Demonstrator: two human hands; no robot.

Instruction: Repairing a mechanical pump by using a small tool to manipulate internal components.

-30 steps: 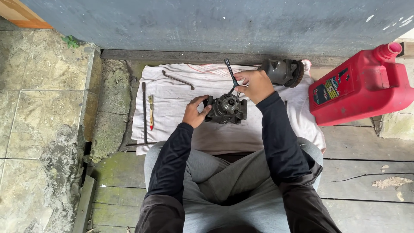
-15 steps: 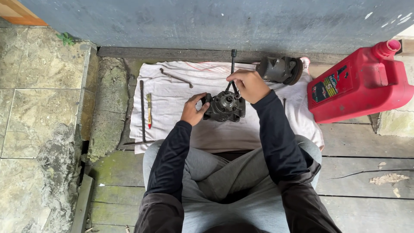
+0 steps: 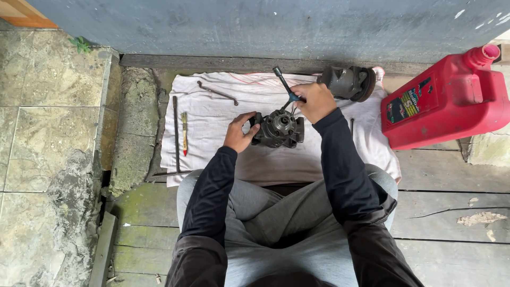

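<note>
Person sitting on wooden planks, knees near. Left hand point(image 3: 240, 133) is gripping the left side of a dark metal engine part point(image 3: 280, 129) resting on the white cloth point(image 3: 223, 114). Right hand point(image 3: 314, 101) is closing around a T-handle wrench point(image 3: 285, 85) just above it. Left: brush point(image 3: 184, 132), rod point(image 3: 175, 127). Far right: pulley housing point(image 3: 348, 82), red jug point(image 3: 451, 101).

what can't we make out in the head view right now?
- Where the wrench meets the dark engine part: hidden by the right hand.
- Left side of the engine part: covered by the left hand.
- Near edge of the white cloth: hidden by the person's knees.
- Red jerrycan: label too small to make out.
- Brush bristles: too small.
</note>
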